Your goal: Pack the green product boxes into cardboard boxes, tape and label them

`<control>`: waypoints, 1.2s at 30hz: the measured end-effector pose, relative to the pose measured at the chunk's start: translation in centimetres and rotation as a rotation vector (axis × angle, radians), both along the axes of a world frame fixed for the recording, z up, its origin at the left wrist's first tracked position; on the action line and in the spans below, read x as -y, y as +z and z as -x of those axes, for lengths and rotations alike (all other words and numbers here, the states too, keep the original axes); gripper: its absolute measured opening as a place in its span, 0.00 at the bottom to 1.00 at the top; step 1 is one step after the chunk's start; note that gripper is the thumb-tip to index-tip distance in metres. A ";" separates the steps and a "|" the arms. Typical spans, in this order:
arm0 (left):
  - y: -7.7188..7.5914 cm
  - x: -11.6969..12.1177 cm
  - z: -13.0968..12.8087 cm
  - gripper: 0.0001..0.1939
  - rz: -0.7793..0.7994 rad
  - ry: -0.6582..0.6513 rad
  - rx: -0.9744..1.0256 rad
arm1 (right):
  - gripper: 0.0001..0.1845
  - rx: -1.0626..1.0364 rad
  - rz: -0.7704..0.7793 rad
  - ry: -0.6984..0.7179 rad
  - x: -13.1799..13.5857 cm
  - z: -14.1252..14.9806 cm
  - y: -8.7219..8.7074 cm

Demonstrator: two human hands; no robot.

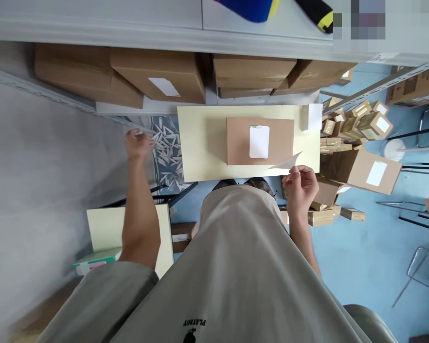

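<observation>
A brown cardboard box [239, 143] lies flat on the pale yellow tabletop [203, 162], with a white label [259, 143] on its upper face. My right hand [301, 186] pinches a thin white sheet of paper [288, 163] by its edge, close to the box's near right corner. Out to the left, my left hand [138, 143] hovers beside a floor area strewn with white paper strips [167, 145]. Its fingers are apart and nothing shows in them. A white stack of labels or paper [312, 117] stands at the table's far right corner.
Ahead, a grey shelf [157, 38] holds several large cartons [157, 74]. Many small parcels [353, 121] and a labelled carton [372, 170] are piled on the right. A second yellow board [107, 228] and a green box [98, 259] are at lower left.
</observation>
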State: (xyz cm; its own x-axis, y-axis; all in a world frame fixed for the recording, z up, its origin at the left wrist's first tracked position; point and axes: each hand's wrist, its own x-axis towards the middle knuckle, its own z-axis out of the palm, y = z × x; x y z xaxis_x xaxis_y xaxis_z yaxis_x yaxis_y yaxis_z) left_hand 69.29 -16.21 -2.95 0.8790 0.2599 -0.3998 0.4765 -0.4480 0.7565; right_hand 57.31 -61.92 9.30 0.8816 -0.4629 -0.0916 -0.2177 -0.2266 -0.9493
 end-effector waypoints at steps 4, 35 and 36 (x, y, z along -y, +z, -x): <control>2.4 11.8 1.5 0.38 0.441 0.000 -0.057 | 0.12 0.067 0.208 0.077 -0.1 -0.1 -0.2; 3.9 32.9 2.3 0.27 0.970 0.379 0.040 | 0.13 -0.320 -0.009 0.879 10.0 -10.6 -2.7; 4.1 33.1 2.3 0.26 0.965 0.379 0.056 | 0.12 -0.319 -0.010 0.820 9.7 -11.0 -3.0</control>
